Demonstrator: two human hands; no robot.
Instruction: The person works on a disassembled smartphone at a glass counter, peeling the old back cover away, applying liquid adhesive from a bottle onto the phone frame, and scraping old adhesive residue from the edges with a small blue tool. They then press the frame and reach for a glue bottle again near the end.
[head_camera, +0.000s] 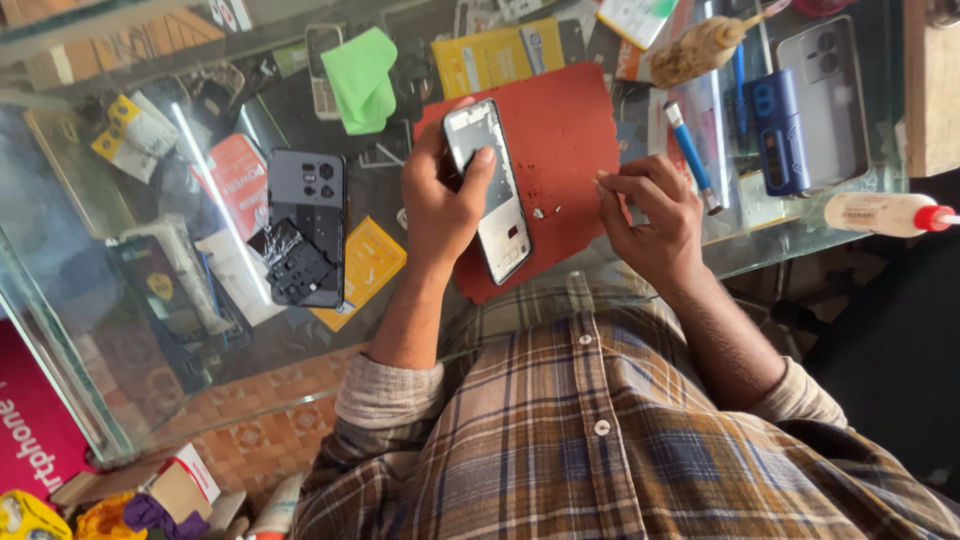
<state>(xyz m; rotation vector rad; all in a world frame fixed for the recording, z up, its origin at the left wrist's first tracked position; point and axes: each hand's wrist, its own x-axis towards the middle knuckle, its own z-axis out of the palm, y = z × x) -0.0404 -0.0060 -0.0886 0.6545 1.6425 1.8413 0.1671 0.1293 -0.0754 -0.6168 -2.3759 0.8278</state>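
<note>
Head view, looking straight down over a plaid shirt (620, 440) at a glass counter (800, 240).

Risks, as judged from where I stood:
- Opened phone (490, 190) lay on the red mat (565, 130) with its near end reaching the mat's near edge, close to the counter's lip. A push from the left hand (440, 200) could have slid it off toward the lap.
- Two or three tiny bright specks, probably screws (545, 211), sat loose on the mat just right of the phone. A sweep of either wrist could have scattered them; on glass over so much clutter they would have been hard to find.
- Whatever the right hand (650, 215) pinched was too small to make out. If it was a screw, a slack grip would have dropped it.
- White glue bottle (885, 213) lay on its side at the far right, partly overhanging the counter's edge; a knock could have rolled it off.

Hand pose:
- Left hand curled over the phone's left side, thumb pressed on the bare inner frame near its far end, fingers wrapped beneath. Forearm came up from the near side, sleeve pushed back.
- Right hand hovered just right of the phone, apart from it, thumb and forefinger closed together in a pinch, remaining fingers folded.

Dark phone back (305, 230) lay well left, untouched.
</note>
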